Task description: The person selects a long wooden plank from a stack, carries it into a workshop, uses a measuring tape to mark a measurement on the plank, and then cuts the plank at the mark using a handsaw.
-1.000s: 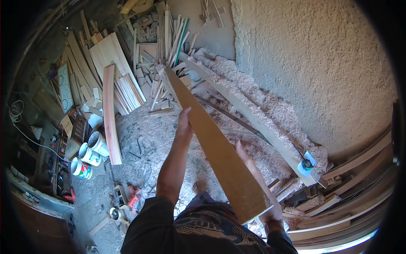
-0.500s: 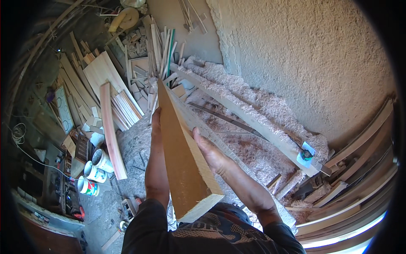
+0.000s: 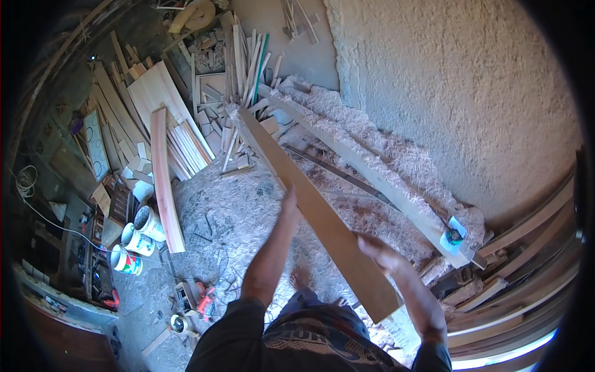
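Note:
A long brown wooden board (image 3: 328,226) slants from the far middle down toward my body on the right, its broad face up. My left hand (image 3: 289,204) grips its left edge about midway, with most fingers hidden at the board's side. At the right edge, closer to the near end, my right hand (image 3: 383,255) holds the board; it is slightly blurred and its fingertips are partly hidden. Beneath the board's far part runs a pale, dusty beam (image 3: 246,133); whether the board rests on it I cannot tell.
Another long beam (image 3: 365,162) lies among wood shavings (image 3: 427,166), with a small dark-green object (image 3: 454,235) on its near end. A reddish plank (image 3: 162,180), white buckets (image 3: 137,240) and a red power tool (image 3: 206,301) are at left. Timber (image 3: 514,266) is stacked at right.
The board has come down and its near end has swung right, away from my chest. Both hands have moved right with it. The floor and red power tool now show at its left.

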`<state>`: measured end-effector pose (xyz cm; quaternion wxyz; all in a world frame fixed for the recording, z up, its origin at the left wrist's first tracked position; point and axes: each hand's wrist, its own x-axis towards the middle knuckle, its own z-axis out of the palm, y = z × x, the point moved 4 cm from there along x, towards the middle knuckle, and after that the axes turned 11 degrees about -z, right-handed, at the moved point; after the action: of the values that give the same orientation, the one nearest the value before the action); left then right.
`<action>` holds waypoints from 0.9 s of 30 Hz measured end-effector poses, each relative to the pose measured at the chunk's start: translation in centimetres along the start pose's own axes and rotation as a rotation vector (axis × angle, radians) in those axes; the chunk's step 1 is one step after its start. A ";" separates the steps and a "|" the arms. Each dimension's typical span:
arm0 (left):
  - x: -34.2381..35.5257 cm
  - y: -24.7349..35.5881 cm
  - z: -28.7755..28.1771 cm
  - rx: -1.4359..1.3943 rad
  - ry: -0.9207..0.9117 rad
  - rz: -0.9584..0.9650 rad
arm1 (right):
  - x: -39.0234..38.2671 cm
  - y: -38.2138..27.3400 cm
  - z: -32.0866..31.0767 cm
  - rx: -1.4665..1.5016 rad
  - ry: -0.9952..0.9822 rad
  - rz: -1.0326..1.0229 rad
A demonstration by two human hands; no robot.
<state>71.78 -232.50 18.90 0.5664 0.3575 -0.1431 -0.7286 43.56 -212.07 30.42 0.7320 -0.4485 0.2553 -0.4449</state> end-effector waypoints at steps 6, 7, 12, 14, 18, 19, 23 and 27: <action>-0.4 -19.8 -4.4 0.121 0.130 -0.083 | -12.0 15.3 -10.0 -1.288 -0.077 0.124; 0.4 -22.5 -3.2 0.164 0.131 -0.081 | -15.5 22.4 -15.5 -1.846 -0.101 -0.496; 2.4 -22.8 -14.1 -0.317 0.142 0.181 | -11.7 23.4 -10.0 -1.567 0.014 0.236; 3.1 -22.3 -10.3 0.092 0.219 0.156 | -12.1 22.5 -10.7 -1.605 0.113 0.092; 4.2 -17.5 -7.8 0.753 0.381 0.342 | -10.6 21.0 -10.7 -1.560 0.050 0.294; 4.5 -16.3 -7.5 0.864 0.417 0.398 | -10.3 21.0 -10.6 -1.535 0.057 0.311; 5.9 -12.6 -7.8 1.155 0.528 0.570 | -9.0 20.0 -9.4 -1.569 0.098 0.269; 8.4 -10.1 -9.4 1.047 0.470 0.351 | -9.4 15.0 -3.8 -1.419 0.323 -0.131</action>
<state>70.03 -235.20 3.04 0.4433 0.7116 -0.4109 -0.3582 42.47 -202.45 15.17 0.1902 -0.7581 0.5595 -0.2759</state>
